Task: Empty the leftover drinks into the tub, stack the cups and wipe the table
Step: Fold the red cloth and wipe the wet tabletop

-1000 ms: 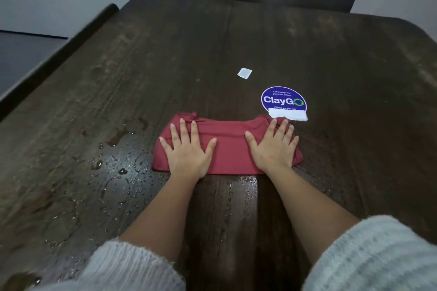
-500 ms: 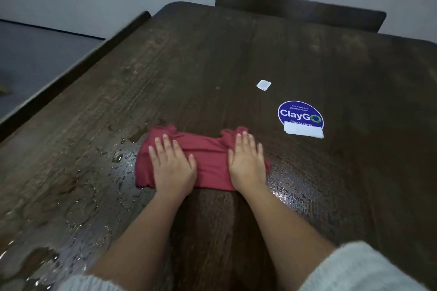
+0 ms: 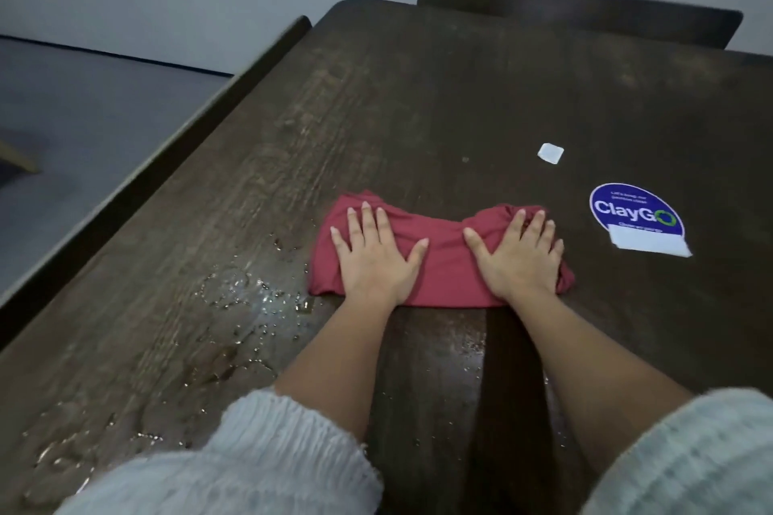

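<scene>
A red cloth (image 3: 443, 263) lies bunched on the dark wooden table (image 3: 418, 105). My left hand (image 3: 374, 259) presses flat on the cloth's left part, fingers spread. My right hand (image 3: 518, 259) presses flat on its right part. Spilled liquid (image 3: 247, 293) beads on the wood left of the cloth and runs toward the near left edge. A wet wiped streak (image 3: 439, 368) shows between my forearms. No cups and no tub are in view.
A round blue ClayGo sticker (image 3: 636, 215) with a white label sits right of the cloth. A small white square (image 3: 550, 153) lies beyond it. A dark chair back (image 3: 577, 8) stands at the far edge, a bench edge (image 3: 167, 155) along the left.
The cloth and both hands have slid left and then forward again on the table. The view has swung left, showing more of the wet patch.
</scene>
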The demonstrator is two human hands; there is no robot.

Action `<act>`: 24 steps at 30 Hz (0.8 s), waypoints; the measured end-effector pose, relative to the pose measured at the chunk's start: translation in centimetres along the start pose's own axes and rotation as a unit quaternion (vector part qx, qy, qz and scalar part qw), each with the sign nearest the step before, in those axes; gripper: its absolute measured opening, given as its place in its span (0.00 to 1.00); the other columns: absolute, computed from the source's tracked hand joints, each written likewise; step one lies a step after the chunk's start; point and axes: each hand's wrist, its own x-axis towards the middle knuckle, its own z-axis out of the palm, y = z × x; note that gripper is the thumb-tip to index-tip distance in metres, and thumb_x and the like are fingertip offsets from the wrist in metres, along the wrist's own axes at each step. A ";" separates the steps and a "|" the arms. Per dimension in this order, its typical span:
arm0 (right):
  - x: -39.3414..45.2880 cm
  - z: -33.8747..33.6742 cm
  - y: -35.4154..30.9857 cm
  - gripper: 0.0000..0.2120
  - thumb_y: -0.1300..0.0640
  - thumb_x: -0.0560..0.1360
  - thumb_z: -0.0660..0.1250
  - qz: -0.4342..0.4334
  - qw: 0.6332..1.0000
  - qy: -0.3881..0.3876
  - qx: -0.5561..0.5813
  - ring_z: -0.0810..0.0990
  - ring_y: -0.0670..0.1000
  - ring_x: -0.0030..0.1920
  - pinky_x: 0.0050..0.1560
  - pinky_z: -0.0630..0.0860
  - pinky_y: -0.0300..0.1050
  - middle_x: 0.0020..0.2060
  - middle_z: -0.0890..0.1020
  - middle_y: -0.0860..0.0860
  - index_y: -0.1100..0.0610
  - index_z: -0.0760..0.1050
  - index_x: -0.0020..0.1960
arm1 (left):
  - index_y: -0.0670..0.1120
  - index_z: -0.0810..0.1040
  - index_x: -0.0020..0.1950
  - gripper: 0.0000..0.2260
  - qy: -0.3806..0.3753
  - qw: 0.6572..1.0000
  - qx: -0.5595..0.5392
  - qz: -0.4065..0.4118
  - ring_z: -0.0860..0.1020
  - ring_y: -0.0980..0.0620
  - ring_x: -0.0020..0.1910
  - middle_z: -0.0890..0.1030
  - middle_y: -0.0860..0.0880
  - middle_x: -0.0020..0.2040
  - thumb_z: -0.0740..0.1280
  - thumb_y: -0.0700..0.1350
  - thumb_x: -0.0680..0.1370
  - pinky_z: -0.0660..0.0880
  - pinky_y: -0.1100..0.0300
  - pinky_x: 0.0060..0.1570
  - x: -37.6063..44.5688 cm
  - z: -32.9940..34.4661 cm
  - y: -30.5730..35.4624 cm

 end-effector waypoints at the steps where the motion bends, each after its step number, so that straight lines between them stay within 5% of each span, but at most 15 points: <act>1: 0.2 0.3 -1.3 0.47 0.28 0.75 0.45 -0.007 1.000 0.003 0.003 0.44 0.60 0.78 0.76 0.42 0.57 0.78 0.45 0.62 0.61 0.43 0.79 | 0.44 0.44 0.79 0.39 0.000 1.000 0.002 0.002 0.40 0.45 0.78 0.44 0.45 0.80 0.44 0.69 0.78 0.37 0.41 0.74 0.8 -0.3 -1.1; 15: -3.5 3.0 -17.4 0.42 0.32 0.79 0.43 -0.072 0.997 -0.006 0.013 0.42 0.60 0.78 0.77 0.40 0.55 0.78 0.43 0.63 0.62 0.41 0.79 | 0.48 0.45 0.80 0.39 -0.009 0.999 0.034 -0.009 0.41 0.48 0.78 0.44 0.49 0.80 0.43 0.71 0.76 0.38 0.40 0.74 4.3 -4.5 -17.5; 24: -11.5 4.5 -20.9 0.43 0.31 0.78 0.44 -0.081 0.996 -0.009 0.028 0.42 0.60 0.78 0.77 0.39 0.55 0.78 0.43 0.62 0.62 0.40 0.79 | 0.48 0.45 0.80 0.40 -0.008 0.999 0.037 -0.037 0.42 0.47 0.78 0.44 0.48 0.80 0.42 0.72 0.75 0.38 0.39 0.73 -1.2 -5.6 -24.1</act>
